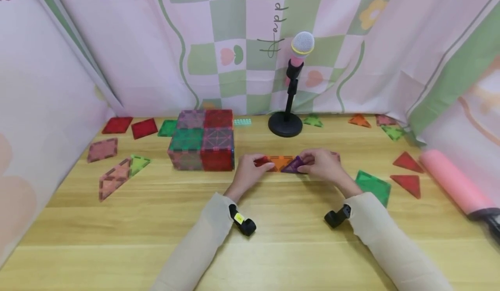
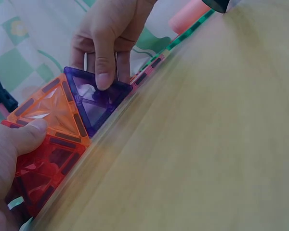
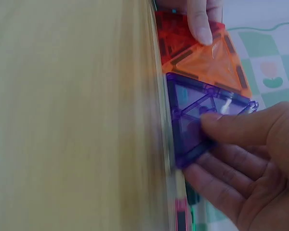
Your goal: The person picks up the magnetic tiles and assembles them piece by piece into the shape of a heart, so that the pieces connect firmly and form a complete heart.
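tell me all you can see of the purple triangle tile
The see-through purple triangular tile, seemingly plastic, has dark strips along its edges and thin inner ribs. It stands roughly upright, point up, lower edge at the pale wooden table, pinched by the right hand, one side against or nearly against a translucent orange triangular tile.

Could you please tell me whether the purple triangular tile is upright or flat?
Upright: in both wrist views, the purple triangular tile stands with one edge along the tabletop.

Purple triangle, orange triangle, red tile, yellowish wood-grained table, green-and-white checked curtain
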Demonstrator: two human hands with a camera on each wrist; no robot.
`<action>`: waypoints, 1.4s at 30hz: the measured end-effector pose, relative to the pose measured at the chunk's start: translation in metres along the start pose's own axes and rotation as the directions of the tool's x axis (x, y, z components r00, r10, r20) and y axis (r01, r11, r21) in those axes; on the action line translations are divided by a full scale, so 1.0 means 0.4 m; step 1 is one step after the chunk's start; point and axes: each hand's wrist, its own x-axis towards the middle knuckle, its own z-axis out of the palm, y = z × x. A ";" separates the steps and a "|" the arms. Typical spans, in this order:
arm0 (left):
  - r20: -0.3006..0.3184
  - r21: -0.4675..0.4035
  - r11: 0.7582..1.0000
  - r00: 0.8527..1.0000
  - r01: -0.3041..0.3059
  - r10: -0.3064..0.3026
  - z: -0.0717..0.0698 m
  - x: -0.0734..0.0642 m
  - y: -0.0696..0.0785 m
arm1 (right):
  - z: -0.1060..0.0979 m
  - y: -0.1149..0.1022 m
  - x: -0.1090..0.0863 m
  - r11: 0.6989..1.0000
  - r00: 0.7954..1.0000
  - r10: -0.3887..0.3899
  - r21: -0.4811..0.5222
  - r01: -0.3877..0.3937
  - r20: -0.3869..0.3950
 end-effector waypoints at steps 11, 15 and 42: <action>0.011 0.002 1.000 1.000 -0.017 0.017 0.014 -0.008 0.004 | 0.011 0.006 -0.011 0.999 1.000 0.006 0.042 -0.005 -0.015; 0.015 0.001 1.000 1.000 -0.027 0.027 0.017 -0.013 0.000 | 0.015 0.016 -0.014 0.998 1.000 0.015 0.069 -0.014 -0.014; 0.010 0.258 0.965 0.999 -0.040 0.039 -0.038 -0.035 0.052 | -0.056 0.024 -0.049 0.993 0.991 -0.093 0.080 0.086 0.099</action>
